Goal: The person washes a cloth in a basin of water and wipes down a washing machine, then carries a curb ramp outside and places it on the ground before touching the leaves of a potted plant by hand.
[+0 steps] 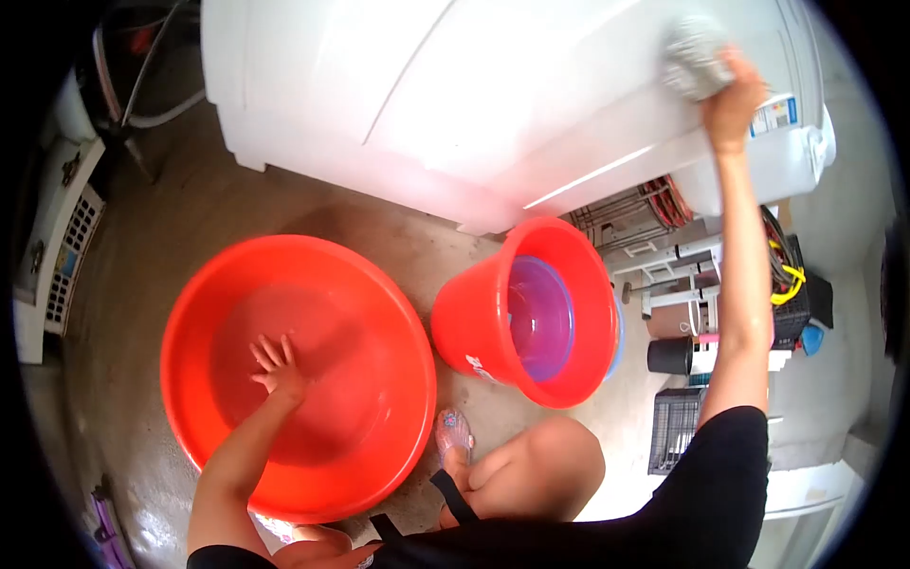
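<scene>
My left hand (277, 368) has its fingers spread over the large red basin (180, 351), which holds some water; whether it touches the water I cannot tell. At the upper right, my right hand (736, 102) grips a crumpled grey cloth (697, 59) against the side of a big white appliance (531, 85). Between basin and appliance, to the right, a red bucket (464, 308) stands with a purple basin (542, 322) inside it.
A metal rack (616, 223) and a white jug (791, 171) are beside the appliance. Further right are a black pot (670, 356) and a dark crate (675, 431). A white cabinet (43, 228) stands at the far left. The floor (123, 398) looks wet.
</scene>
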The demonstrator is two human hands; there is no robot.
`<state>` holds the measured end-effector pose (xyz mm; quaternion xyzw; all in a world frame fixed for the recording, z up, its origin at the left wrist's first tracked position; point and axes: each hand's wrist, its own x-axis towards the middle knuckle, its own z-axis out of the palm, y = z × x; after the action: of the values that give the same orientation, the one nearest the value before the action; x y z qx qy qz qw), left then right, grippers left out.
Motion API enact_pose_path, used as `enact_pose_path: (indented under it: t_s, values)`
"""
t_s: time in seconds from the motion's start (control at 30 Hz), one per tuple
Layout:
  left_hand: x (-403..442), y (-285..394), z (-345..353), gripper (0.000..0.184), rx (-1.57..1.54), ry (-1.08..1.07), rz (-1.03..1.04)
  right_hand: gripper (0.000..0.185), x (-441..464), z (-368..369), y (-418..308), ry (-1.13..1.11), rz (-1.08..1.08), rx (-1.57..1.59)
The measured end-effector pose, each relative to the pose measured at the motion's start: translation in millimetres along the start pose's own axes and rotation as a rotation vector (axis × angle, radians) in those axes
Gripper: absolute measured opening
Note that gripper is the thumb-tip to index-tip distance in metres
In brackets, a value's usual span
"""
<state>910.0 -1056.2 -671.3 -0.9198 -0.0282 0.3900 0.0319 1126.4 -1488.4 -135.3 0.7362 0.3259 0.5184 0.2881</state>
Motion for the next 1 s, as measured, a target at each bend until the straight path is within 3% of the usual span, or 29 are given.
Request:
enact_pose_path:
  t_s: [0.07, 0.13, 0.2, 0.23, 0.33, 0.4, 0.53, 0.6, 0.77, 0.87, 0.9, 1.0]
  values:
    - [7, 3, 6, 0.108, 0.006, 0.005, -0.008, 0.046, 18, -34, 10, 0.064, 0.203, -0.368]
    - [1, 7, -4, 0.109, 0.019, -0.024, -0.011, 0.044, -12, -6, 26, 0.163, 0.436, -0.057]
    - [1, 7, -3, 0.109, 0.04, -0.023, -0.014, 0.036, -54, 20, -23, 0.253, 0.592, 0.035]
    - [2, 6, -1, 0.108, 0.023, -0.004, 0.0, 0.033, -87, 32, -55, 0.193, 0.436, 0.043]
    - [-1, 7, -2, 0.108, 0.069, 0.01, -0.002, 0.029, -170, 39, -146, -0.276, 0.151, 0.298]
    - [-1, 7, -2, 0.108, 0.069, 0.002, -0.001, 0.029, -195, 34, -169, -0.619, -0.067, 0.405]
    - [-1, 3, 3, 0.107, 0.054, 0.051, 0.044, 0.028, -176, 19, -157, -0.788, -0.236, 0.415]
    - [-4, 4, -5, 0.105, 0.065, 0.043, 0.039, 0.028, -162, 16, -115, -0.582, -0.11, 0.272]
    - [-3, 5, -6, 0.103, 0.012, 0.003, 0.023, 0.026, -8, -18, 18, 0.114, 0.173, 0.047]
    - [-3, 7, -14, 0.104, 0.024, -0.077, -0.012, 0.025, 17, 10, -13, 0.344, 0.368, -0.055]
    - [-3, 4, -13, 0.104, 0.016, -0.071, -0.007, 0.025, 6, 22, -36, 0.272, 0.311, -0.041]
    - [0, 2, -8, 0.105, -0.017, -0.04, 0.013, 0.029, -47, 43, -142, -0.243, -0.16, 0.189]
